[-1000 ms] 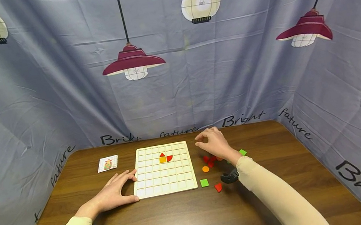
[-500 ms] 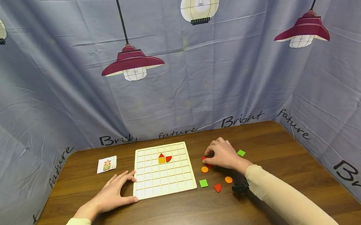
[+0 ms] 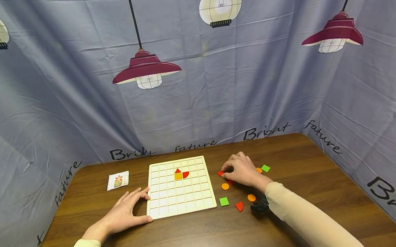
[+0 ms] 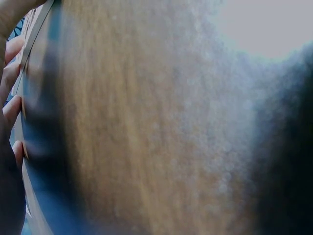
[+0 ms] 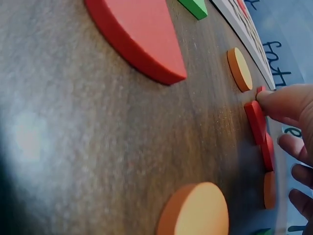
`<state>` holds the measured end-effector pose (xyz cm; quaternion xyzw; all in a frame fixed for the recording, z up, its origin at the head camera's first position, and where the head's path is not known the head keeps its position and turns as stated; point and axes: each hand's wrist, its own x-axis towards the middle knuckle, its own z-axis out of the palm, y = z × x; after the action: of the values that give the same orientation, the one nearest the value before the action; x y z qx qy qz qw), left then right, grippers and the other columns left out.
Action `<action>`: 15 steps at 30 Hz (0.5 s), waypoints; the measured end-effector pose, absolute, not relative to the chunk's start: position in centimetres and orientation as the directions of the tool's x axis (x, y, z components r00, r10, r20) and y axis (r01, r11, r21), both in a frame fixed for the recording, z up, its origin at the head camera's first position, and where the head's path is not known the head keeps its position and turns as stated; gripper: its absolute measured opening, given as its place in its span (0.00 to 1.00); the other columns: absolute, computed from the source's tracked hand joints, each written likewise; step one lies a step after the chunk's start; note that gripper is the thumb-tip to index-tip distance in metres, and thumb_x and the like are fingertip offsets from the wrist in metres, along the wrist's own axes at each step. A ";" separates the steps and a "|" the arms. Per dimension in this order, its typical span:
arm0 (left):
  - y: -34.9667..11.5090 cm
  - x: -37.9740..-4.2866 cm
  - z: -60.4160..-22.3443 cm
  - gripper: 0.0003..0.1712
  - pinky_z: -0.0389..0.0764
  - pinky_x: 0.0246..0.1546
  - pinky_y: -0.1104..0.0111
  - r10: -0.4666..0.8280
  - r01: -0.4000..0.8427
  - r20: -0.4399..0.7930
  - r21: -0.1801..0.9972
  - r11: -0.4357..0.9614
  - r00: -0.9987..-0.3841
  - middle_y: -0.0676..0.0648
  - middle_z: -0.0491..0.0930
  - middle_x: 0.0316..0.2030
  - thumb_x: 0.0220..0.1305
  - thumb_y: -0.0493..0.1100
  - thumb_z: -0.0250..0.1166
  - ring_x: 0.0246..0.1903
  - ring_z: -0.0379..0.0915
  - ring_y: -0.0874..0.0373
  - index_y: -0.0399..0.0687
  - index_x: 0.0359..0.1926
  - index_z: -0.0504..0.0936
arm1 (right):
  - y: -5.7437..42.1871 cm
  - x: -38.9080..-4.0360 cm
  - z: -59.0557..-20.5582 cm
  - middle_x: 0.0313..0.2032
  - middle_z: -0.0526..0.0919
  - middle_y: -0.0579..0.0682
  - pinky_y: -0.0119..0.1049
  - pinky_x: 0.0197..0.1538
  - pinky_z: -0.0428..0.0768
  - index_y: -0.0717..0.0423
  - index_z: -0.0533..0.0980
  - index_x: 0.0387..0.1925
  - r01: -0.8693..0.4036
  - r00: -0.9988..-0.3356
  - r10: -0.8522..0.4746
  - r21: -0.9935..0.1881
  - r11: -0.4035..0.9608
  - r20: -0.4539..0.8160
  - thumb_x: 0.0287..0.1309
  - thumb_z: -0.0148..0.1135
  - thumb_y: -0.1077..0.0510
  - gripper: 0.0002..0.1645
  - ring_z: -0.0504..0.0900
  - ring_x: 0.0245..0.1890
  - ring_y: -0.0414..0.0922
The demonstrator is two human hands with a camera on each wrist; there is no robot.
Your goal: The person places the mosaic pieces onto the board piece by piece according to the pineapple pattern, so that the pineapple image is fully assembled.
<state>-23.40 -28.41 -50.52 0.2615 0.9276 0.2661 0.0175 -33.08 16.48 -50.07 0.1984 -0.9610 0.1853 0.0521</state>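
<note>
On my feed, the right hand [image 3: 242,170] narrowly pinches a red piece [image 3: 221,173] right of the board [image 3: 170,198] (left hand [image 3: 124,212] spread against its opposite edge).

The right hand [image 3: 242,170] partly hides its pinched red piece [image 3: 221,173]; the left wrist view crops the left hand [image 4: 10,115], blurs the tabletop [image 4: 146,122].

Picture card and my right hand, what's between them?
In the head view: the grid board, bearing a yellow square, red triangle and red quarter-circle, then a red piece by the right hand.
</note>
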 end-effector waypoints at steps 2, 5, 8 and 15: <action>-28.4 -23.4 -50.5 0.33 0.45 0.72 0.36 0.494 0.476 0.106 0.502 0.723 -0.863 0.43 0.64 0.75 0.57 0.68 0.73 0.74 0.55 0.36 0.56 0.54 0.76 | 16.5 -33.2 -50.1 0.42 0.80 0.42 0.44 0.47 0.66 0.35 0.88 0.40 -0.393 -0.919 -0.354 -0.362 0.845 0.172 0.57 0.75 0.44 0.10 0.68 0.48 0.48; -28.4 -23.4 -50.4 0.33 0.45 0.72 0.36 0.495 0.476 0.105 0.501 0.723 -0.863 0.43 0.64 0.75 0.57 0.68 0.73 0.74 0.55 0.36 0.56 0.54 0.75 | 16.6 -33.2 -50.2 0.42 0.81 0.42 0.46 0.48 0.66 0.37 0.88 0.42 -0.388 -0.922 -0.348 -0.395 0.833 0.171 0.55 0.76 0.44 0.12 0.69 0.48 0.49; -28.3 -23.4 -50.4 0.33 0.45 0.72 0.36 0.495 0.475 0.104 0.503 0.722 -0.863 0.43 0.63 0.75 0.57 0.67 0.73 0.74 0.54 0.36 0.56 0.54 0.76 | 17.0 -33.4 -50.2 0.43 0.82 0.42 0.49 0.49 0.67 0.39 0.88 0.43 -0.393 -0.919 -0.351 -0.417 0.819 0.177 0.54 0.77 0.43 0.15 0.70 0.48 0.49; -28.4 -23.4 -50.6 0.33 0.45 0.73 0.36 0.492 0.472 0.103 0.504 0.723 -0.864 0.44 0.63 0.75 0.57 0.68 0.73 0.75 0.54 0.37 0.57 0.54 0.76 | 17.5 -33.6 -50.2 0.45 0.83 0.42 0.51 0.55 0.67 0.39 0.88 0.44 -0.377 -0.924 -0.358 -0.472 0.797 0.133 0.54 0.77 0.45 0.15 0.71 0.51 0.49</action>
<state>-23.43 -28.43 -50.61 0.2598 0.9281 0.2661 0.0190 -33.64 17.48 -50.23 0.1939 -0.9476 0.2531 0.0186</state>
